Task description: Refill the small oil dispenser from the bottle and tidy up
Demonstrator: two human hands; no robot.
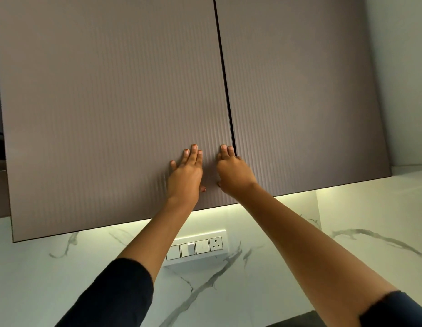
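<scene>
Closed ribbed left cabinet door (106, 109) overhead, right cabinet door (299, 95) beside it, white switch panel (196, 246) below it, left hand (185, 173) and right hand (233, 172) flat on its lower right corner, fingers spread, holding nothing; dispenser and bottle out of view.

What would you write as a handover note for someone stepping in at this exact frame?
Left hand: flat on the left cabinet door, holding nothing.
Right hand: also on the left door, its fingers at the edge by the gap between the doors, holding nothing.
Both doors look shut or nearly so; the right cabinet door is untouched.
The oil dispenser and the bottle are not in view, so whether the refill is done cannot be told from here.
Below: a marble backsplash and a switch panel.
Left to do: find out where the dispenser and bottle are, then finish tidying.
</scene>
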